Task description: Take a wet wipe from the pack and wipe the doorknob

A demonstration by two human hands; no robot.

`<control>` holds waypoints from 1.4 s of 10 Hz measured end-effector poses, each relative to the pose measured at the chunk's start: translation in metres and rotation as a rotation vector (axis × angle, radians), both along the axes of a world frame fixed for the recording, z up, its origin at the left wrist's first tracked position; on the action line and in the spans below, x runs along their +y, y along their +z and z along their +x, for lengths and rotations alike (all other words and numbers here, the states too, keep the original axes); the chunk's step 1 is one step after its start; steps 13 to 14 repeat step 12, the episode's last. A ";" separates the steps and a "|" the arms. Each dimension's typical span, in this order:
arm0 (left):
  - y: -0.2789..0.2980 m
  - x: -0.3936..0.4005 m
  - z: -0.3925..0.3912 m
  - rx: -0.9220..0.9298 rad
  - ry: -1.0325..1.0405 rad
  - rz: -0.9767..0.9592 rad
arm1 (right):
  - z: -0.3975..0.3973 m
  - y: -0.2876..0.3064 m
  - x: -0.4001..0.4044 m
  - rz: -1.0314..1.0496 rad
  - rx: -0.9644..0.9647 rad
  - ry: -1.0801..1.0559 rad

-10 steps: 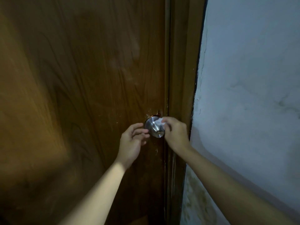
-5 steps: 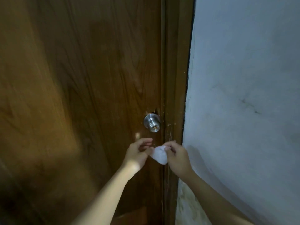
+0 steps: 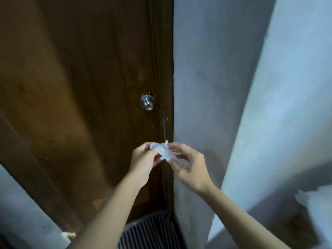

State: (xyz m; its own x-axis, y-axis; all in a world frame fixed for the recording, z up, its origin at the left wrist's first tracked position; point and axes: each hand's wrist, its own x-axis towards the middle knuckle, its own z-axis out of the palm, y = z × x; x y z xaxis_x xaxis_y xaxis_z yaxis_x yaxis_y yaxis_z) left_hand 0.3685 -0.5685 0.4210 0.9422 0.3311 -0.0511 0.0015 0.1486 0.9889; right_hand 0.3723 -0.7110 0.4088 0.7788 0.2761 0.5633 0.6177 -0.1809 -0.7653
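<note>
Head view: left hand (image 3: 143,159) and right hand (image 3: 188,165) both pinch crumpled white wet wipe (image 3: 164,151), held between them. Steel doorknob (image 3: 147,102) above hands, well apart, untouched, on brown wooden door (image 3: 80,87). Grey wall (image 3: 206,78) right of hands. Striped mat (image 3: 149,230) below forearms.

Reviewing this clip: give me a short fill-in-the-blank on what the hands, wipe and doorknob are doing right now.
1. The wet wipe is pinched by ____ hands, the left hand and the right hand.
2. The doorknob sits ____ the wipe in the picture.
3. The doorknob is touched by ____ hand.
4. The door is made of ____.

Missing words: both; above; neither; wood
</note>
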 end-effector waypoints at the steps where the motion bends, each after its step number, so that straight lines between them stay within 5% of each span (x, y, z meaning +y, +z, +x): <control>1: -0.014 -0.026 -0.035 0.009 -0.147 -0.164 | -0.035 -0.023 -0.033 -0.028 -0.025 -0.049; 4: -0.101 -0.119 -0.104 0.262 -0.465 -0.315 | -0.117 -0.117 -0.119 -0.032 0.201 -0.280; 6: -0.156 -0.171 -0.135 0.491 -0.616 -0.101 | -0.151 -0.183 -0.176 -0.082 0.413 -0.509; 9: -0.199 -0.200 -0.154 0.723 -0.656 0.191 | -0.166 -0.277 -0.216 -0.227 1.017 -0.565; 14: -0.195 -0.185 -0.138 0.649 -0.697 0.316 | -0.147 -0.279 -0.206 -0.299 1.049 -0.514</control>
